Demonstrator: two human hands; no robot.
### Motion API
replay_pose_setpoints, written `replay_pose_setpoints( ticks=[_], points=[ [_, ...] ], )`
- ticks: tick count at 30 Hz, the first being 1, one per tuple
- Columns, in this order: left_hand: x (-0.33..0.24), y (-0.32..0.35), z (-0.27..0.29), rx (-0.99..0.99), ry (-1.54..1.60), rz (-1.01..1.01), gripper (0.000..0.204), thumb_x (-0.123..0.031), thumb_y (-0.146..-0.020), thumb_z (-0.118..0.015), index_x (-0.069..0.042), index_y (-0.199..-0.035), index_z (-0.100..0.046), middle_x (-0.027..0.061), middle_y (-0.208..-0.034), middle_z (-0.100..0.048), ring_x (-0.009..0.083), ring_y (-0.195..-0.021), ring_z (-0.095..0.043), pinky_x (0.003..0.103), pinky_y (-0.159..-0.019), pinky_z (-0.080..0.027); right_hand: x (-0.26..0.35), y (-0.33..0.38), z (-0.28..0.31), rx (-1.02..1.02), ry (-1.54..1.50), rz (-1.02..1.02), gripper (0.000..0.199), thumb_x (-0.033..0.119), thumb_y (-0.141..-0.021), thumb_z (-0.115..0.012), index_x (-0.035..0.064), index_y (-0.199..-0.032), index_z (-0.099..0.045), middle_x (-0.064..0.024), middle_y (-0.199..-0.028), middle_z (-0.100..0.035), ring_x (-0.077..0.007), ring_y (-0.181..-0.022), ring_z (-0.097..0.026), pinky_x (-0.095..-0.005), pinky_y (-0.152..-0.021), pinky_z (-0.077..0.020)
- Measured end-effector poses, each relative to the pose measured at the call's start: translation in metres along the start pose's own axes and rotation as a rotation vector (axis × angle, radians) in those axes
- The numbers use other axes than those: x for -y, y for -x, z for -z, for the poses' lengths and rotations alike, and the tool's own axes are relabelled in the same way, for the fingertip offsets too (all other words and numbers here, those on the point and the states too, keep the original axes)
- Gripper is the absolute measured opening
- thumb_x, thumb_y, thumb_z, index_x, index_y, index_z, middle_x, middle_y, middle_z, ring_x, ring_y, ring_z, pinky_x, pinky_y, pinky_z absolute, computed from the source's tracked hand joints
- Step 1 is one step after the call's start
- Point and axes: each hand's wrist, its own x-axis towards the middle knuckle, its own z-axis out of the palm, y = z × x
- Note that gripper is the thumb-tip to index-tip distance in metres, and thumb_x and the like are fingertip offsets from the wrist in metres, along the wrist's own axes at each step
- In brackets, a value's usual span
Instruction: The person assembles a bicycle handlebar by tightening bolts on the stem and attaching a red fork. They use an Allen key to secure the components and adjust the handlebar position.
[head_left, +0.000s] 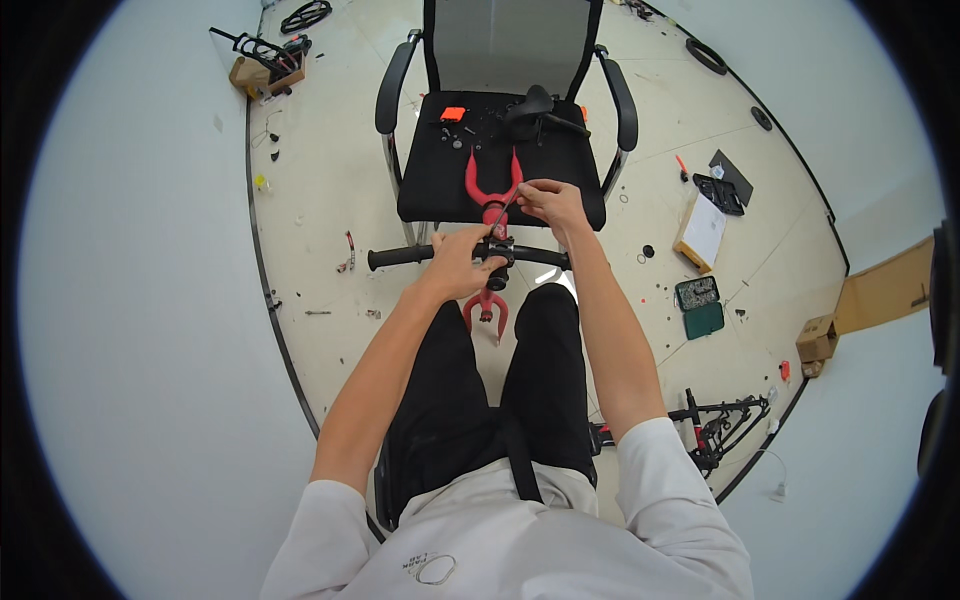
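Observation:
A black handlebar (402, 256) with a stem lies across my knees, joined to a red bicycle fork (489, 189) whose legs reach onto the seat of a black office chair (432, 185). My left hand (460, 262) grips the handlebar by the stem. My right hand (549, 200) holds a thin metal tool (504, 211), its tip pointing down at the stem clamp. Another red part (486, 309) hangs below the bar between my legs.
On the chair seat lie a black saddle (530, 105), an orange piece (453, 114) and several small bolts. On the floor sit a green tool case (699, 305), a white box (703, 231), a cardboard box (818, 338) and a bike frame (722, 420) at my right.

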Motion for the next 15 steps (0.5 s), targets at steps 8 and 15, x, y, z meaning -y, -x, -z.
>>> replay_pose_setpoints(
  ticks=[8, 15],
  points=[
    [-0.005, 0.000, 0.018, 0.062, -0.168, 0.017, 0.060, -0.040, -0.079, -0.081, -0.011, -0.129, -0.063, 0.0072, -0.114, -0.069, 0.0250, -0.104, -0.062, 0.040, -0.101, -0.031, 0.008, 0.018, -0.023, -0.150, 0.068, 0.014, 0.026, 0.009, -0.088, -0.071, -0.0123, -0.102, -0.069, -0.0157, -0.086, -0.072, -0.0216, -0.074, -0.073, -0.0305, -0.066, -0.0623],
    [0.064, 0.045, 0.083, 0.038, -0.526, 0.233, 0.070, -0.064, -0.075, -0.076, -0.010, -0.118, -0.067, 0.0091, -0.109, -0.068, 0.0268, -0.113, -0.059, 0.045, -0.104, -0.036, 0.011, 0.025, -0.049, -0.208, 0.354, 0.058, 0.029, 0.006, -0.087, -0.069, -0.0170, -0.104, -0.066, -0.0165, -0.082, -0.073, -0.0202, -0.067, -0.073, -0.0281, -0.062, -0.0617]
  ],
)
